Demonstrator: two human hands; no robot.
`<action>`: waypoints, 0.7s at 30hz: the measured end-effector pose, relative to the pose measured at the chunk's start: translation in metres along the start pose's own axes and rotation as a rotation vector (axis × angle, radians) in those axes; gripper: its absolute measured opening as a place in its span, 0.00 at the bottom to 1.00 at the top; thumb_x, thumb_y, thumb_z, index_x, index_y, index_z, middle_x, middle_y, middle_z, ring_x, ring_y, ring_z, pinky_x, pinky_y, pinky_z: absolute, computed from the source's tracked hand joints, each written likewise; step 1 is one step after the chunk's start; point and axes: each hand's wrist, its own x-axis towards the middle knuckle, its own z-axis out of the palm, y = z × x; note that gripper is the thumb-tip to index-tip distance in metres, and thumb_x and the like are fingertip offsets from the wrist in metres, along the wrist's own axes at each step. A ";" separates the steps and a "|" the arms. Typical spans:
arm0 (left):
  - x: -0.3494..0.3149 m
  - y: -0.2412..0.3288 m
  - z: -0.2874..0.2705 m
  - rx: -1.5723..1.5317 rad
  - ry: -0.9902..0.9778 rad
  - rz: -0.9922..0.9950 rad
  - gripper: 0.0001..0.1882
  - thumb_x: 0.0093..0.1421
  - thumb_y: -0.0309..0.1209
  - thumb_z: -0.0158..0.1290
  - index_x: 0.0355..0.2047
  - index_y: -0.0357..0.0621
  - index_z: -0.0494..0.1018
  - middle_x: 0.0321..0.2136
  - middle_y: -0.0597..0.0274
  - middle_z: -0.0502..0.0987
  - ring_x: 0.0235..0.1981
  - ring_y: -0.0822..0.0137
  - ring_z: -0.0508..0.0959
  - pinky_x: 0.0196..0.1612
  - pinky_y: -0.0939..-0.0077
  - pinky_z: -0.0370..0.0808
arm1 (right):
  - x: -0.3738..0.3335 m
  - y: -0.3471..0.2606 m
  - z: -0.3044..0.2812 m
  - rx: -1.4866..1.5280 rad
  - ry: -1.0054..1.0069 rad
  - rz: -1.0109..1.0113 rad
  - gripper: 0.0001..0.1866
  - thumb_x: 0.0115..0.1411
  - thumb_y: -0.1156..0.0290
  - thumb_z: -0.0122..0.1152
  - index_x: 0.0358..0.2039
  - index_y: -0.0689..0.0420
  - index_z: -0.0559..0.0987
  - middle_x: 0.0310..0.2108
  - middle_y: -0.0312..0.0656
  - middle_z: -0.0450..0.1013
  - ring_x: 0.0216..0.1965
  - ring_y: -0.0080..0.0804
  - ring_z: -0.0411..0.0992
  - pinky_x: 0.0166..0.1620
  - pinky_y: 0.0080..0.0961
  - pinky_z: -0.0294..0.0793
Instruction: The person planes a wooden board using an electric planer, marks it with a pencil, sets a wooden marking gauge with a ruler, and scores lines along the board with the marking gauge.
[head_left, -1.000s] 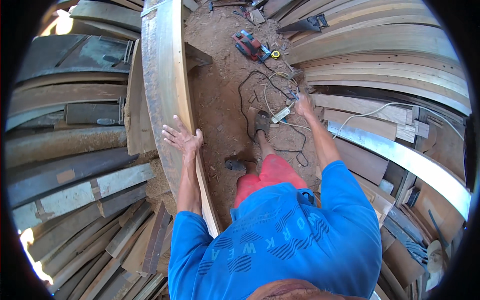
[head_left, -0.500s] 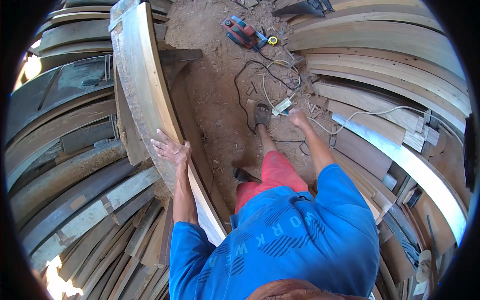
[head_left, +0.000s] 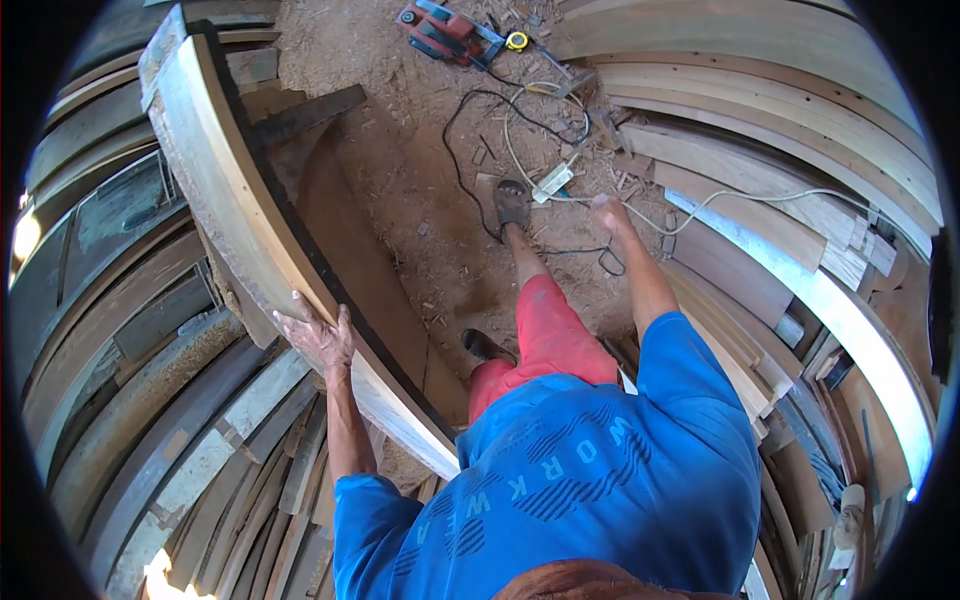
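Observation:
A long wooden plank (head_left: pixel 235 185) runs from the far left toward my waist, one long edge pale and freshly surfaced, the other side greyish. My left hand (head_left: pixel 318 338) grips it, fingers on the left side and thumb over the right edge. My right hand (head_left: pixel 612 215) hangs closed on the right; its inner fingers are hidden, so I cannot make out whether it holds anything. Just left of it a white power strip (head_left: pixel 555 182) with a blue plug lies on the ground. Under the plank, a broad brown board (head_left: pixel 345 240) is partly hidden.
A red and blue handheld power tool (head_left: pixel 447 33) and a yellow tape measure (head_left: pixel 516 41) lie at the far side. Black cord (head_left: pixel 462 135) and white cable (head_left: pixel 740 198) loop across the shavings-covered floor. Stacked boards rise at left (head_left: pixel 140 385) and right (head_left: pixel 760 110).
The plank has swung left and tilted with my left hand on it, showing a dark band along its right side. My right hand stays closed near the power strip. The view has shifted slightly.

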 end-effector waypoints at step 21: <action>-0.005 -0.017 0.001 -0.106 -0.081 0.014 0.60 0.60 0.58 0.56 0.77 0.44 0.31 0.73 0.26 0.29 0.75 0.33 0.32 0.71 0.32 0.34 | 0.107 0.121 0.040 0.071 0.221 0.401 0.28 0.62 0.66 0.59 0.61 0.64 0.72 0.42 0.56 0.79 0.39 0.49 0.79 0.45 0.37 0.77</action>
